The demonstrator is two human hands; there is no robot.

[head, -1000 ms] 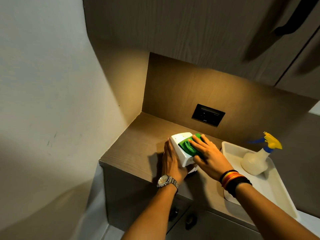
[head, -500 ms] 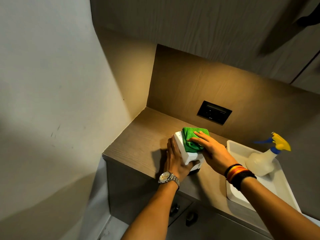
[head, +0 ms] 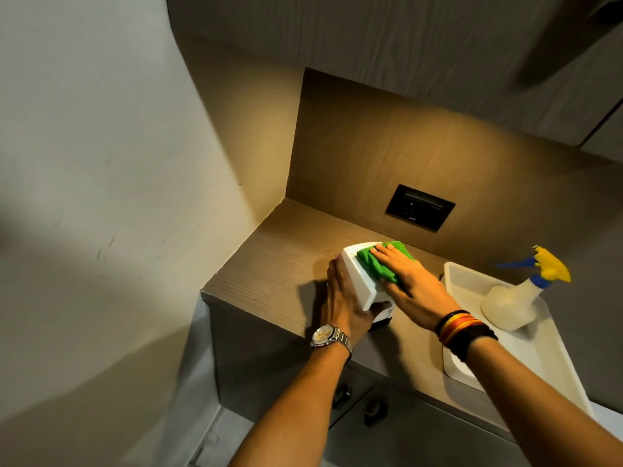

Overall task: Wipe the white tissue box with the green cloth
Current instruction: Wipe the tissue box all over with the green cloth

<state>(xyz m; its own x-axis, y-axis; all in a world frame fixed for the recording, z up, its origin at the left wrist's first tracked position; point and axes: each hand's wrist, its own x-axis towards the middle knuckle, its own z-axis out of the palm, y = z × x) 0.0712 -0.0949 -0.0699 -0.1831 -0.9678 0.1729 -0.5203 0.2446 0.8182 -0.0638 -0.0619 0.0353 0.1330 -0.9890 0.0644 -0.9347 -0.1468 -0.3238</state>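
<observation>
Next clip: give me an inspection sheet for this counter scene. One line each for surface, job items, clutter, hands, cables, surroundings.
Surface: wooden counter, lit from above, bare on its left part.
Job's things: white tissue box on the counter; green cloth spread on its top.
Clutter: white tray at right holding a spray bottle with a yellow and blue head.
Hands: left hand braces the box's side; right hand lies flat, pressing the cloth down.
Cables: nothing seen.
Surroundings: dark socket panel on the back wall, cabinets above, cupboard doors with dark knobs below, plain wall at left.
</observation>
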